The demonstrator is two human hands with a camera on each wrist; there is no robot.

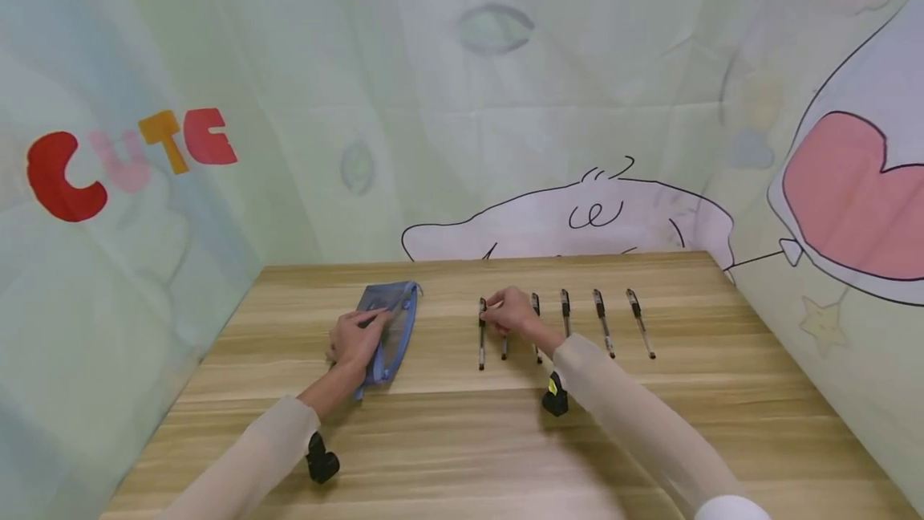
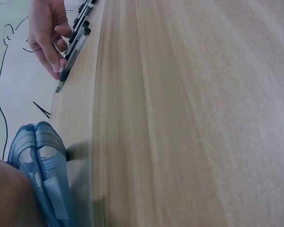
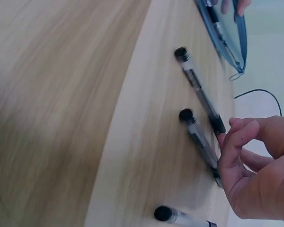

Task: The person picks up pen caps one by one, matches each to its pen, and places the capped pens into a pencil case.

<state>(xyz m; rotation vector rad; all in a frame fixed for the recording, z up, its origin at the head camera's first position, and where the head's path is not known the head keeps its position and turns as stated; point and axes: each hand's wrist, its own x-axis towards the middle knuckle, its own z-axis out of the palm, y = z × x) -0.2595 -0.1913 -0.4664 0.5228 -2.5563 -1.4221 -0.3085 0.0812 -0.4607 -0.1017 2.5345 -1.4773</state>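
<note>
My left hand point(image 1: 355, 341) grips a blue zip pencil pouch point(image 1: 405, 335) with see-through mesh sides. In the right wrist view, a pen point(image 3: 218, 26) shows inside that pouch. The pouch stands with its opening facing the right in the left wrist view, near the fingers. At the left end of a row of black-capped pens, my right hand point(image 1: 512, 310) pinches the leftmost pen point(image 1: 481, 347) near its cap; this pen still lies along the table. Right beside it, a second pen point(image 1: 504, 350) is partly hidden under the right hand.
Further right in the row lie several more pens, among them a middle pen point(image 1: 565, 305) and the rightmost pen point(image 1: 638, 315). The wooden table point(image 1: 447, 440) ends at a printed cloth backdrop point(image 1: 361, 103). Black wrist cameras point(image 1: 554, 396) hang below both sleeves.
</note>
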